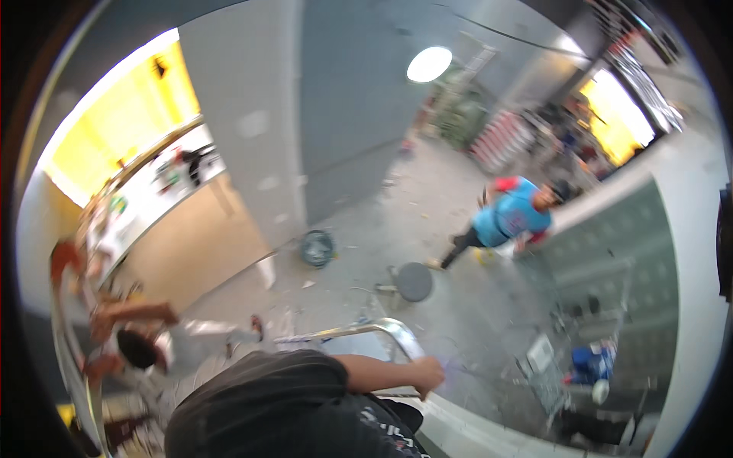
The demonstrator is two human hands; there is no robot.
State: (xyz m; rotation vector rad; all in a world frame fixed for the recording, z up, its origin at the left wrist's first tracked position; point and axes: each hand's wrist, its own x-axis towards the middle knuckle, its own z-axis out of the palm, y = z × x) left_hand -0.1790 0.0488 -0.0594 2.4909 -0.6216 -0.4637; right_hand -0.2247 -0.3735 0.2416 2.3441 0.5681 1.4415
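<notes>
A bare forearm in a dark short sleeve reaches rightward from the lower middle, and by the shoulder it comes from I take it as my left. At its end my left hand is closed on a curved metal rail, at the lower right end of its bend. The picture is smeared by motion, so the single fingers hardly show. Beyond the rail, the floor lies well below me. My right hand is not in view.
A person in a blue shirt stands beyond a round grey stool. Another person's dark head shows low at left, arms stretched out. A bucket stands by the wall, near a tan-fronted counter. Scattered debris lies on the floor.
</notes>
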